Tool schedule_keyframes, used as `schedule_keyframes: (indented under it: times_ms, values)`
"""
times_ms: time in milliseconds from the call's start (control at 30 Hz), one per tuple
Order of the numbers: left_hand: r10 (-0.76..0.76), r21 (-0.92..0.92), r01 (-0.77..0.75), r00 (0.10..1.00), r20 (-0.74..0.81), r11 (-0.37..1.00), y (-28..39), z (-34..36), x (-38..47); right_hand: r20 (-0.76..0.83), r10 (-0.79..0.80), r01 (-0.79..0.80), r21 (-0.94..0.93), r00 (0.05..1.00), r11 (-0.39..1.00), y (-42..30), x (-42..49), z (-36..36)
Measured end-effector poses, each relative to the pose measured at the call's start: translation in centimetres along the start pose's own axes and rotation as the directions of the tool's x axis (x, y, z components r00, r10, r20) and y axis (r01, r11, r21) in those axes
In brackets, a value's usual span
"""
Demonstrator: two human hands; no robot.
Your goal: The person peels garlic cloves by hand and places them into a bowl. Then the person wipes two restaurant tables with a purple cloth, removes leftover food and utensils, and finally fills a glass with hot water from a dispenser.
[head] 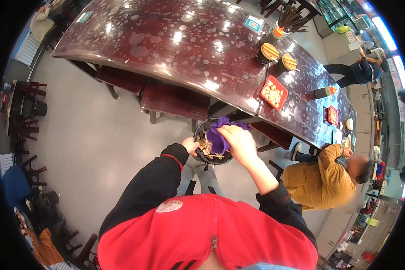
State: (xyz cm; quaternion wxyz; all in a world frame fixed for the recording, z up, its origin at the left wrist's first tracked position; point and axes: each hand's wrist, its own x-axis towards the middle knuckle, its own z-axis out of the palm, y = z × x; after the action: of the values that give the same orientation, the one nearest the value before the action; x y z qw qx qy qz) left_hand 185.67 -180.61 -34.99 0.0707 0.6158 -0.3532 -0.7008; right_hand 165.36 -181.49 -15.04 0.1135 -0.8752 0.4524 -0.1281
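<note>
My left hand (pixel 190 146) grips the left rim of a small black waste bin (pixel 219 161), which appears lined with a bag. The bin hangs in front of my legs, beside the table edge. Food scraps and thin sticks (pixel 214 156) lie inside it. In my right hand (pixel 239 141) is a crumpled purple cloth (pixel 218 139), held over the bin's opening. Part of the bin's contents and its right rim are hidden by the cloth and that hand.
A long dark red table (pixel 155 47) runs ahead, with stools (pixel 175 99) beneath. It bears a red tray of food pieces (pixel 274 93), lidded black containers (pixel 269 52) and a sauce bottle (pixel 324 92). At right sits a person in a mustard jacket (pixel 319 179); another person (pixel 364 71) stands beyond.
</note>
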Motion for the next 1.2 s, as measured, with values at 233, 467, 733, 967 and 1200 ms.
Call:
schedule_keyframes:
  times_ms: [233,467,733,967,1200]
  values:
    - [-0.011,0.010,0.011,1.000,0.004,1.000,-4.9,0.3,-0.8,0.191,0.267,-0.317,0.319,0.945,0.893,2.3,-1.6,3.3]
    - [-0.002,-0.251,-0.011,0.999,-0.052,0.968,-7.9,-1.6,-1.3,0.248,0.435,-0.491,0.589,0.866,0.641,3.9,3.5,-0.4]
    - [0.023,-0.504,-0.107,0.985,-0.172,0.857,-11.7,-8.9,-3.4,-0.172,0.704,-0.317,0.802,0.689,0.506,16.2,15.5,4.4]
    - [-0.134,-0.685,-0.153,0.929,-0.346,0.712,-15.8,-18.2,-4.0,-0.216,0.417,-0.327,0.353,0.883,0.877,16.9,39.5,17.9]
    - [-0.115,-0.559,-0.262,0.827,-0.550,0.786,-14.1,-28.3,-2.6,-0.005,-0.031,0.031,0.430,0.999,0.902,1.4,52.2,22.7]
